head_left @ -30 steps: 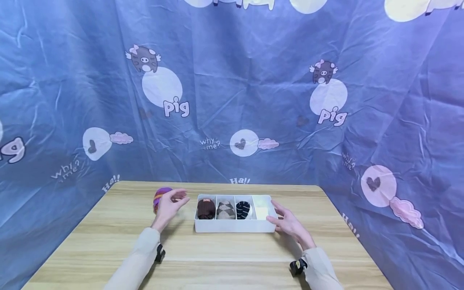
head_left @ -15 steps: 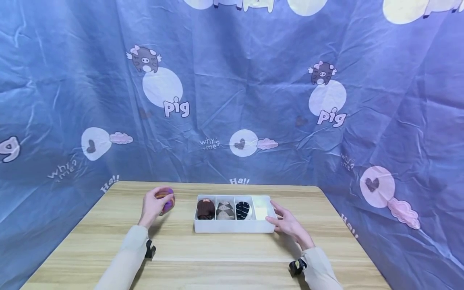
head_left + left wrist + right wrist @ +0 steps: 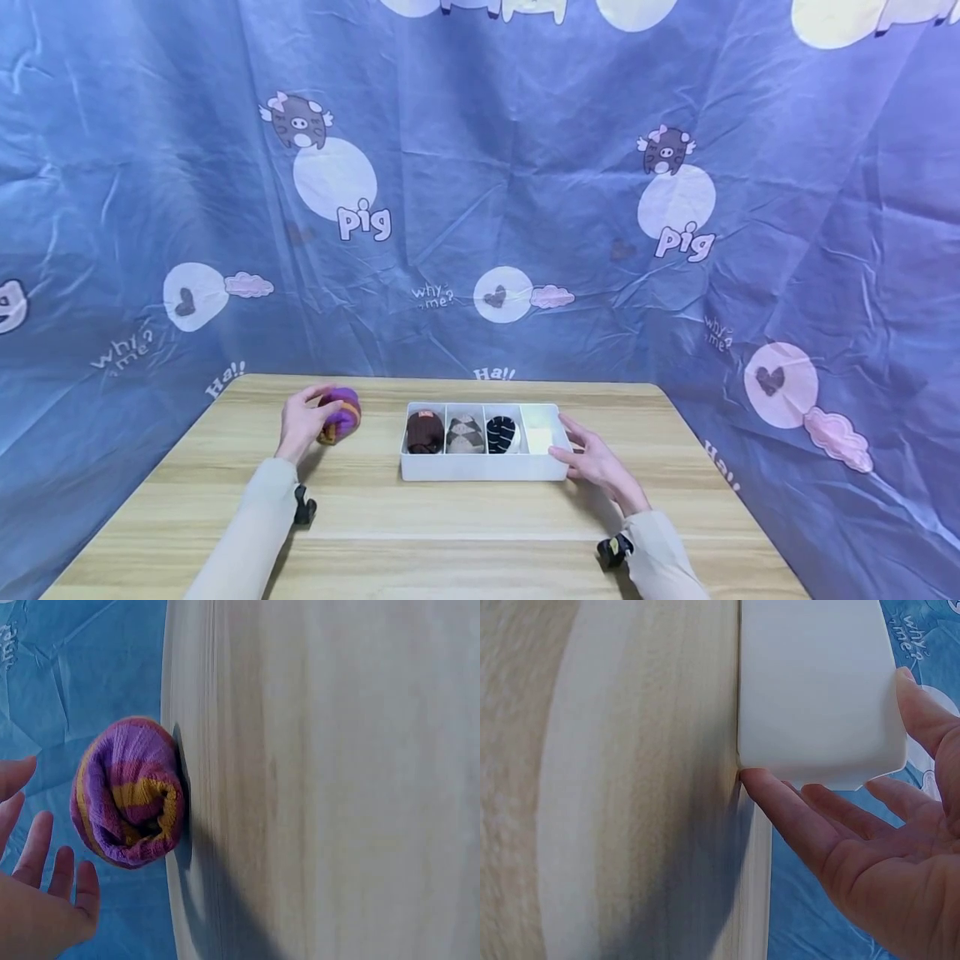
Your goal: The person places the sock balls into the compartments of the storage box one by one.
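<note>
A rolled striped sock [image 3: 345, 414], purple, magenta and orange, sits on the left of the wooden table. My left hand [image 3: 301, 423] is at its left side, fingers spread and loosely extended; the left wrist view has a gap between fingers and sock roll [image 3: 131, 793]. My right hand [image 3: 596, 460] holds the right end of a white divided box [image 3: 483, 468], thumb at the rim and fingers along the end wall. Inside, from left, are a dark brown sock roll [image 3: 425, 433], a grey argyle one [image 3: 465, 434] and a black-and-white one [image 3: 501, 434]. The rightmost compartment shows its bare floor.
The light wood table [image 3: 480, 550] runs back to a blue cloth backdrop [image 3: 450, 208] printed with pigs and words, which also hangs along both sides. A black strap-on camera sits at each wrist.
My left hand moved left from the sock's right side, passed over it, and now stands at its left side. The right hand and box have hardly moved.
</note>
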`<state>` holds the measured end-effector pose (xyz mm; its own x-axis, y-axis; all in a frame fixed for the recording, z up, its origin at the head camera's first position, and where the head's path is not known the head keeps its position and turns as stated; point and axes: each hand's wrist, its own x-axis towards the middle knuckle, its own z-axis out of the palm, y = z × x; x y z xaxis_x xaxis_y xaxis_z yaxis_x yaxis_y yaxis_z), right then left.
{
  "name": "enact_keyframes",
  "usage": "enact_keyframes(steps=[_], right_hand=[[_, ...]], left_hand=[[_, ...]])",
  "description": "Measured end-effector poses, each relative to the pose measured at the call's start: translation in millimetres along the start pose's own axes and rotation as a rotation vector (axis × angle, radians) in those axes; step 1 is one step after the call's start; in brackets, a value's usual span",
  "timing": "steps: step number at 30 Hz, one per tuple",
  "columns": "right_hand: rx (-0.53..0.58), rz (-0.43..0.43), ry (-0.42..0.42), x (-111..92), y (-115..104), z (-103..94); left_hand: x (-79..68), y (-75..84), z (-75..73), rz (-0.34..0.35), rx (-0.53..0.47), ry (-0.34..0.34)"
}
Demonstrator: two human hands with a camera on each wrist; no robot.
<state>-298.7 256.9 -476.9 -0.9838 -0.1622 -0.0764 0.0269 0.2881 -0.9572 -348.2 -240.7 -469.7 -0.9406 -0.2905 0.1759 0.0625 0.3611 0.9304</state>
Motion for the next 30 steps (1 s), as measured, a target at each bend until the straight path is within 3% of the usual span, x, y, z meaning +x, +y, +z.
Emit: enact_keyframes(steps=[8,11,18,30], right_hand=[[0.002,-0.003,-0.003,0,0,-0.2],[0.013,-0.005,-0.007,1,0,-0.2],[0.005,-0.006,-0.024,-2,-2,-0.3],[-0.008,-0.002,-0.02,-3,-5,0.3]], left_hand=[[6.4,-6.7,-2.6,0.006,-0.051,-0.024],[8.5,-7.5,-1.6,0.007,-0.054,-0.067],[12.8,-12.5,5.1,0.014,0.006,-0.181],[7.5,-11.7,5.8,0.021,0.146,-0.215]])
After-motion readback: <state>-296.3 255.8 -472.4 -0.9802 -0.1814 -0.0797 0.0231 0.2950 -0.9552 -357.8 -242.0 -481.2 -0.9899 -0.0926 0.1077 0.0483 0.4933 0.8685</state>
